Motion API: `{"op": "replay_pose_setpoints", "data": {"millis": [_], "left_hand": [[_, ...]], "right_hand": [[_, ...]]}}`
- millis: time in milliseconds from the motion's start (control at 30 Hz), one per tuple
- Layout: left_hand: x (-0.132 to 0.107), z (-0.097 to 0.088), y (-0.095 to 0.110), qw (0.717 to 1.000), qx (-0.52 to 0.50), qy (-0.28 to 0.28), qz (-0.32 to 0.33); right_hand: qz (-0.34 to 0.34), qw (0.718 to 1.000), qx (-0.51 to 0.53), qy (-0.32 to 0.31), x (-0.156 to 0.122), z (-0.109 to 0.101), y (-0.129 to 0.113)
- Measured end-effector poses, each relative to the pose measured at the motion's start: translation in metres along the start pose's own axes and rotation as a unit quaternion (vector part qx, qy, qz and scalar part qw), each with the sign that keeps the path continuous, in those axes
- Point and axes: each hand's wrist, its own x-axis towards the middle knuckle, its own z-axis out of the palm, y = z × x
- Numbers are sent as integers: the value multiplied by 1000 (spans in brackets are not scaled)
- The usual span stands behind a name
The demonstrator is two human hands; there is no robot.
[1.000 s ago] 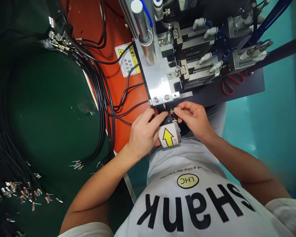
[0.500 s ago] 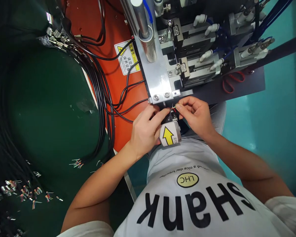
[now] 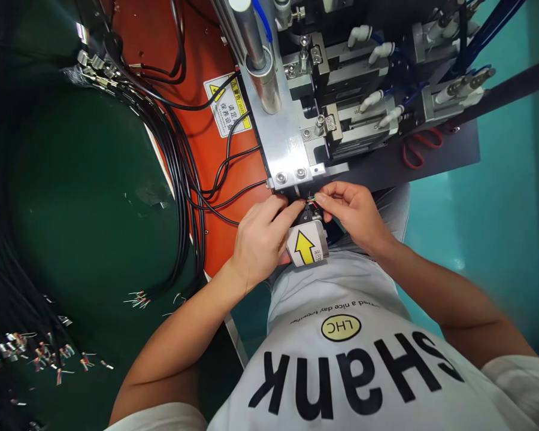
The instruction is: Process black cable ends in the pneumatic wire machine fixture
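Observation:
Thin coloured wires (image 3: 313, 200), red and light ones among them, show between my two hands at the front of the machine. My right hand (image 3: 353, 209) pinches them between thumb and index finger. From the other side, the thumb of my left hand (image 3: 260, 236) presses close to the same wires, its fingers curled; a black cable (image 3: 227, 216) runs in behind this hand. Just below the fingertips is a small black and metal fixture (image 3: 312, 214). A metal cover with a yellow arrow label (image 3: 304, 247) sits under it. My fingers partly hide the wire ends.
The machine's metal plate (image 3: 287, 149) and pneumatic cylinders (image 3: 357, 75) rise just beyond my hands. Bundled black cables (image 3: 179, 173) lie across the orange base (image 3: 220, 248) and green table (image 3: 94, 227). Red-handled scissors (image 3: 415, 157) rest on the grey surface at right.
The view has shifted slightly. Both hands stay at the fixture, and my right fingertips have moved a little on the wires, close to my left thumb.

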Motion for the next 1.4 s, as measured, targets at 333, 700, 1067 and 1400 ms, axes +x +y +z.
{"op": "replay_pose_setpoints", "data": {"millis": [333, 700, 1067, 1400], "left_hand": [[0, 0, -2, 999, 29, 8, 18], [0, -1, -1, 999, 39, 9, 22], [0, 1, -2, 999, 42, 6, 23], [0, -1, -2, 998, 48, -2, 27]], "right_hand": [[2, 1000, 10, 2, -1, 3, -2], [-44, 999, -11, -5, -1, 0, 7], [-3, 1000, 21, -12, -3, 1, 5], [-19, 1000, 2, -4, -3, 1, 4]]}}
